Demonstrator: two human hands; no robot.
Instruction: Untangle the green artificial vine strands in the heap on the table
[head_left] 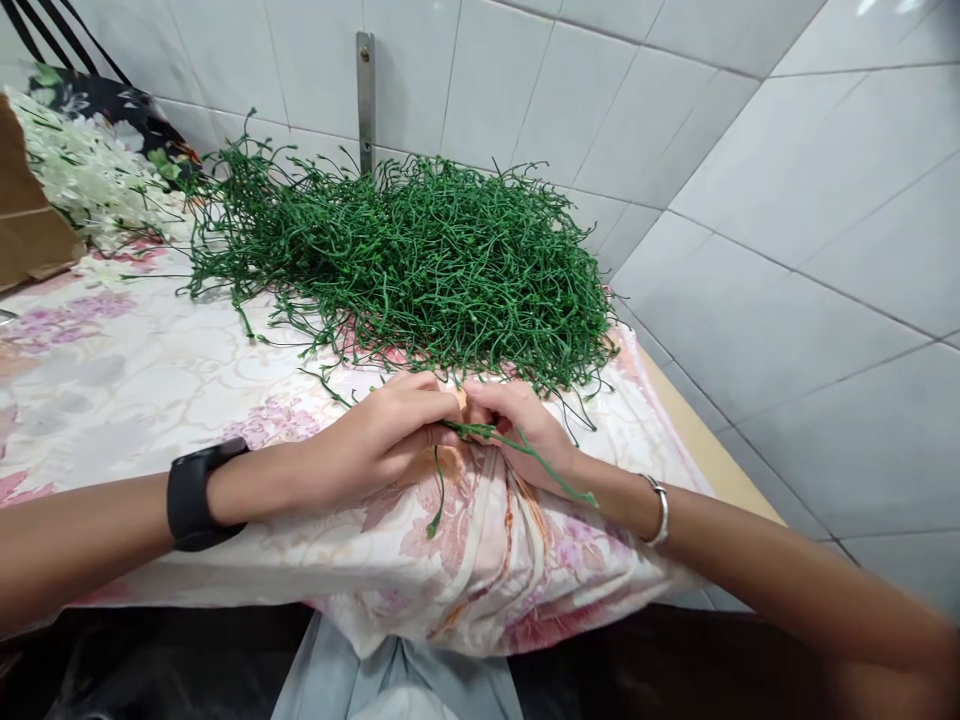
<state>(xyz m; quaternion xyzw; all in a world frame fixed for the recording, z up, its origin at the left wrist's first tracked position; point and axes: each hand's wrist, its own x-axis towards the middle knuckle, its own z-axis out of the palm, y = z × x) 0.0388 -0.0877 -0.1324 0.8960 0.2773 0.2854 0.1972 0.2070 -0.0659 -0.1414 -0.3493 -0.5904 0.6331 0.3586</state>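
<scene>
Near the table's front edge, my left hand [409, 415] pinches a thin green artificial flower stem [551, 462] between thumb and fingers. The stem's branched end reaches right, across my other wrist, and one thin strand with a small bud hangs below. My right hand [517, 425] is closed at the same stem, its thumb close to my left fingertips; its inner fingers are partly hidden. Under both hands the floral tablecloth [172, 390] is bunched into folds. Just beyond them lies a big tangled heap of green stems [450, 260], with a few loose ones at its near edge.
White artificial flowers [97, 170] lie at the back left beside a brown cardboard box [30, 200]. Behind them is a black floral bag [112, 105]. Tiled walls [810, 250] close off the back and right, with a metal bracket [365, 100] on the back one.
</scene>
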